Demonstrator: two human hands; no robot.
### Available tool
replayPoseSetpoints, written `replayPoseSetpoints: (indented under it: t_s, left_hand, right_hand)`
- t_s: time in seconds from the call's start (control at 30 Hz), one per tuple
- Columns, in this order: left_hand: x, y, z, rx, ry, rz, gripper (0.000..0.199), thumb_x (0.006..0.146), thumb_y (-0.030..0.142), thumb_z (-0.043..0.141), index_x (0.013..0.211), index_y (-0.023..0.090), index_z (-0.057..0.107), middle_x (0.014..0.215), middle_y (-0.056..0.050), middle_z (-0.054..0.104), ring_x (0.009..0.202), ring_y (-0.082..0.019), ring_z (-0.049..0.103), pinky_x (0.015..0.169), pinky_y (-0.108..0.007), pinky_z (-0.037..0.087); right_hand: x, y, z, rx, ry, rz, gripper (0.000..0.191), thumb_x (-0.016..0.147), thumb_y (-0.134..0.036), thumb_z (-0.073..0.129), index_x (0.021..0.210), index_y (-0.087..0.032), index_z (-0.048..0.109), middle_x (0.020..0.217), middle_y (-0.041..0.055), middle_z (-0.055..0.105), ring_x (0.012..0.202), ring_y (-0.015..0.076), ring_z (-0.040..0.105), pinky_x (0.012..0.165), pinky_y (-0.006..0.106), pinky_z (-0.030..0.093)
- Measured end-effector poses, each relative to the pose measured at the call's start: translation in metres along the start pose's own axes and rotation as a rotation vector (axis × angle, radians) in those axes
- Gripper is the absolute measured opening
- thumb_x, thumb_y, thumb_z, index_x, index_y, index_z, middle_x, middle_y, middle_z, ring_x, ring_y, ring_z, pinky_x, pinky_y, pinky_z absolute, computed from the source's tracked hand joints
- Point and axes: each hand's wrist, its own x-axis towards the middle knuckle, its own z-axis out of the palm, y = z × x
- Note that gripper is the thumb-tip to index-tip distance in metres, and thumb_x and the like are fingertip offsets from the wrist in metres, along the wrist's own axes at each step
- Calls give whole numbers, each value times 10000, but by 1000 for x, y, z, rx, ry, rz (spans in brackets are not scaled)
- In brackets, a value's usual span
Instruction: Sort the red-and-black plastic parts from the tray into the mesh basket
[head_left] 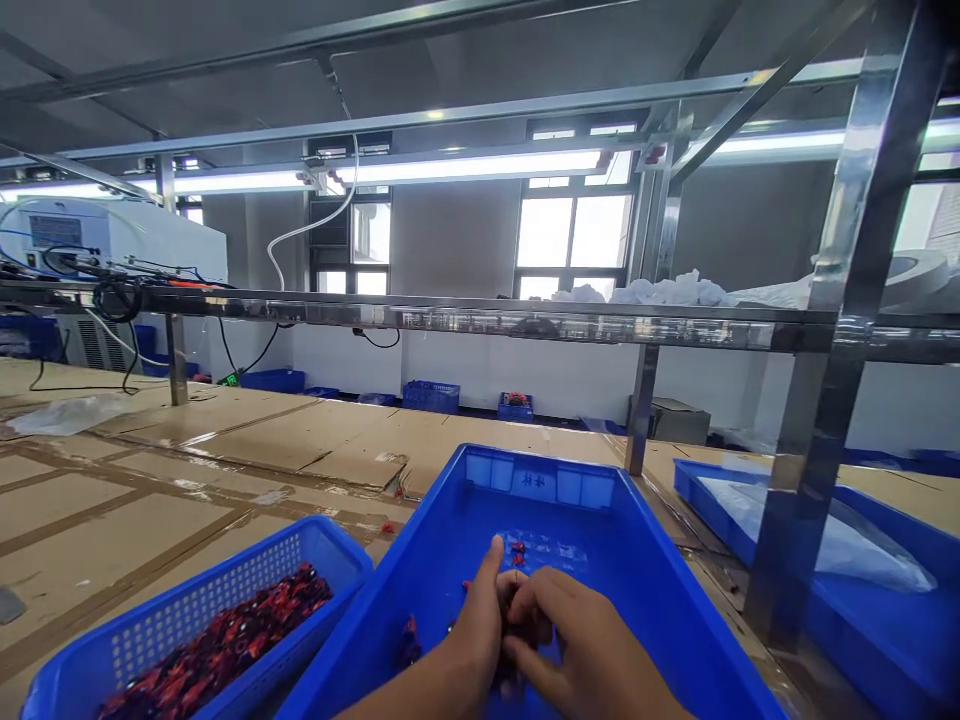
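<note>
Left hand (469, 645) and right hand (581, 640) curled closed together on a small red-and-dark clump (519, 625) in the blue tray (442, 570), apparently light, fiddly, best pinched at fingertips; similar pieces (217, 640) fill the mesh basket (191, 610) alongside.

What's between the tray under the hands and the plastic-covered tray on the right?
Head view: a steel rack post stands between the blue tray under the hands and the plastic-covered tray.
</note>
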Motion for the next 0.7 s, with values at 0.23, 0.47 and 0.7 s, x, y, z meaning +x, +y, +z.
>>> replayPoseSetpoints:
  t_s: [0.23,0.47,0.7]
  left_hand:
    - [-1,-4,4,28,-6,-34,655,782,788,219,497,221,381,352,27,350,279,-100,307,345,-213,189]
    - [-12,1,14,-28,-87,139,656,675,859,328,552,220,408,376,41,381,292,-91,319,336,-216,188]
    - [-18,1,16,-221,-182,301,404,700,572,555,630,201,412,490,57,429,387,-48,331,407,-173,243]
  right_hand:
    - [-2,-1,2,-1,63,-272,259,799,-1,507,897,-239,541,1021,21,625,900,147,621,798,250,523]
    - [-7,-8,2,23,195,-164,486,698,6,565,1090,-282,554,1028,26,627,906,183,620,777,272,534]
    - [-8,-13,0,-61,324,-207,294,781,-86,604,1015,-261,638,942,58,546,801,168,611,683,262,559]
